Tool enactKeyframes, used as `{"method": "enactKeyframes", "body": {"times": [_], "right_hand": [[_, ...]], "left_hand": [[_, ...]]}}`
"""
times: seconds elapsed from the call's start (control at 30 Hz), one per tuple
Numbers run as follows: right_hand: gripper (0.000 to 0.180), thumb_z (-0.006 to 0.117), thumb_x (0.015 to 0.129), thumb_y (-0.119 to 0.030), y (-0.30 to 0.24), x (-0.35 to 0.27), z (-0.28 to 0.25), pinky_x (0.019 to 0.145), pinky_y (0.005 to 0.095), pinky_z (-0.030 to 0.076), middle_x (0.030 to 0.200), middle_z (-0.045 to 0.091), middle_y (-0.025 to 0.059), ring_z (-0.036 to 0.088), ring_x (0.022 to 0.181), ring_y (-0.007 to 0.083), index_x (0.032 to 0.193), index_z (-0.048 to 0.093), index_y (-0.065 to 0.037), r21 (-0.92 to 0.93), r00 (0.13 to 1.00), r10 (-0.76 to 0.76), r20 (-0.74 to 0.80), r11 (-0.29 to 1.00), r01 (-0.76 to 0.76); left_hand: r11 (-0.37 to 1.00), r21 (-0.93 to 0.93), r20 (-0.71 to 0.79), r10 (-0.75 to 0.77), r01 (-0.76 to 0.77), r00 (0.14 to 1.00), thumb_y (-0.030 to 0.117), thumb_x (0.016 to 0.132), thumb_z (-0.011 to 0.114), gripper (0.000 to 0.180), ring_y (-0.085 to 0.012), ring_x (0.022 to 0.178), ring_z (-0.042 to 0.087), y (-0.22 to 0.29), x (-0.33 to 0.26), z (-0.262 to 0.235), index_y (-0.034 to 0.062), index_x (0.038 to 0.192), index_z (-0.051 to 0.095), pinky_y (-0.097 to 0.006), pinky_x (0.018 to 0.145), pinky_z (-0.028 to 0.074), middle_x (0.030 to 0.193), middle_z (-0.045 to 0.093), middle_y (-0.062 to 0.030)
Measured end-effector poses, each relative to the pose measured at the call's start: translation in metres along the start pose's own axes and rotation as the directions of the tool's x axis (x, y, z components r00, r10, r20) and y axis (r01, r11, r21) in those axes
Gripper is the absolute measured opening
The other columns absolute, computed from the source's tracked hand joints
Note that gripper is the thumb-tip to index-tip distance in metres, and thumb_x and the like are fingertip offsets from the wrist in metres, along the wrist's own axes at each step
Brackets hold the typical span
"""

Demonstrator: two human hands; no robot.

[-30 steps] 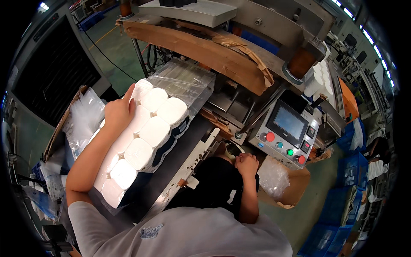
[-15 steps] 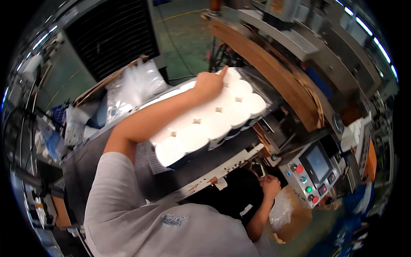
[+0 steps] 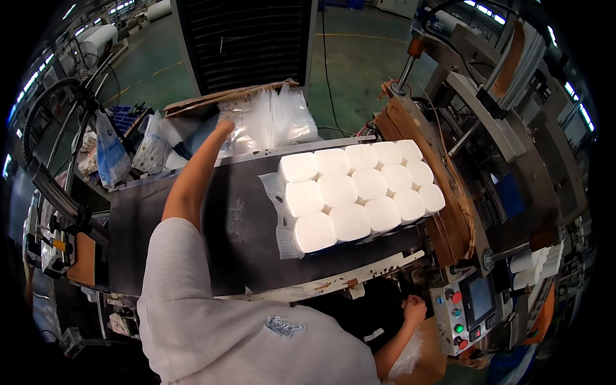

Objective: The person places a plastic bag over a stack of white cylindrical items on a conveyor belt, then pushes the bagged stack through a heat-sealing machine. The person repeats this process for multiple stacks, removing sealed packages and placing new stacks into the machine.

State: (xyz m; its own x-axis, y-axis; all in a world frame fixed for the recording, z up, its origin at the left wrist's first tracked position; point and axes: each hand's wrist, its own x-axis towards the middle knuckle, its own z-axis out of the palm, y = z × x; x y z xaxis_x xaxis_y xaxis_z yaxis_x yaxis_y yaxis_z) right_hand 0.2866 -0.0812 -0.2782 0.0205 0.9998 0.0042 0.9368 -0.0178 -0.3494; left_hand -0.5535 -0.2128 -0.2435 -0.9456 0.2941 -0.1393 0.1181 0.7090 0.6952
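My left hand (image 3: 226, 126) is stretched across the dark work surface to a pile of clear plastic bags (image 3: 266, 122), at their left edge. Its fingers are too small and hidden to show whether they grip a bag. A block of white paper rolls (image 3: 351, 221) stands to the right on the work surface, in three rows, with rounded-square ends facing up. Printed film (image 3: 282, 215) sticks out as a flap at the block's left end, and dark blue shows along its near side. Low at the right, my right hand (image 3: 414, 309) is curled closed beside the control panel; anything inside it is hidden.
A control panel (image 3: 471, 308) with a screen and coloured buttons stands at the right. Brown cardboard (image 3: 449, 224) lines the machine beyond the rolls. A metal rail (image 3: 321, 146) edges the far side of the work surface (image 3: 167, 237). Filled bags (image 3: 151, 144) hang at the far left.
My left hand has left the top of the rolls and moved left to the plastic bags. The view has turned, and the block of rolls now sits farther right in it.
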Motion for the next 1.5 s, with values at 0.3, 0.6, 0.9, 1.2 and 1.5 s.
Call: {"method": "enactKeyframes", "body": {"times": [0.3,0.6,0.9,1.2,1.5], "right_hand": [[0.029,0.065,0.074,-0.034,-0.014,-0.008,-0.013,0.079,0.0429,0.047,0.093,0.066,0.0141,0.060,0.090,0.0337,0.094,0.070,-0.013,-0.004,0.990,0.140,0.007,0.990,-0.140],[0.029,0.064,0.075,-0.035,0.006,-0.009,-0.007,0.080,0.0424,0.047,0.093,0.066,0.0126,0.060,0.092,0.0328,0.094,0.070,-0.014,0.001,0.997,0.063,0.040,0.998,-0.063],[0.026,0.065,0.082,-0.016,-0.045,0.002,-0.049,0.078,0.0252,0.046,0.094,0.065,0.0101,0.061,0.088,0.0160,0.102,0.063,-0.001,0.563,0.949,-0.229,-0.215,0.765,0.312],[0.053,0.073,0.073,-0.022,-0.211,-0.015,-0.158,0.065,0.0295,0.044,0.089,0.048,0.0064,0.047,0.072,0.0176,0.116,0.047,-0.005,0.548,0.870,-0.194,-0.454,0.709,0.444],[0.009,0.064,0.085,-0.008,-0.141,-0.018,-0.074,0.059,0.0168,0.043,0.074,0.061,-0.0010,0.054,0.064,0.0035,0.087,0.061,0.001,0.983,0.985,-0.165,-0.059,0.163,0.086]], "left_hand": [[0.509,-0.470,0.742,-0.215,0.721,0.635,0.024,0.088,0.053,0.033,-0.0217,0.089,0.057,-0.055,-0.014,-0.006,0.0044,0.114,0.050,-0.040,0.076,0.046,0.096,0.059,-0.0109],[0.897,-0.253,0.076,0.392,-0.362,0.917,0.046,0.081,0.063,0.042,-0.0078,0.051,0.050,0.115,-0.112,-0.029,0.0067,0.096,0.066,-0.023,0.045,0.036,0.058,0.053,0.0005],[0.844,-0.401,0.712,0.532,-0.356,0.458,0.026,0.090,0.051,0.027,-0.0083,0.063,0.052,0.352,-0.285,0.052,0.0036,0.104,0.058,-0.023,0.054,0.041,0.076,0.056,-0.0001],[0.763,-0.409,0.910,0.379,-0.500,-0.167,0.012,0.092,0.037,0.065,-0.0169,0.064,0.063,0.360,-0.488,0.143,-0.0057,0.140,-0.003,-0.028,0.057,0.047,0.087,0.066,-0.0165],[0.369,-0.713,0.591,0.773,-0.596,-0.229,0.017,0.090,0.054,0.036,-0.0101,0.077,0.055,0.316,-0.428,0.059,0.0064,0.125,0.052,-0.024,0.066,0.044,0.099,0.062,-0.0050]]}}
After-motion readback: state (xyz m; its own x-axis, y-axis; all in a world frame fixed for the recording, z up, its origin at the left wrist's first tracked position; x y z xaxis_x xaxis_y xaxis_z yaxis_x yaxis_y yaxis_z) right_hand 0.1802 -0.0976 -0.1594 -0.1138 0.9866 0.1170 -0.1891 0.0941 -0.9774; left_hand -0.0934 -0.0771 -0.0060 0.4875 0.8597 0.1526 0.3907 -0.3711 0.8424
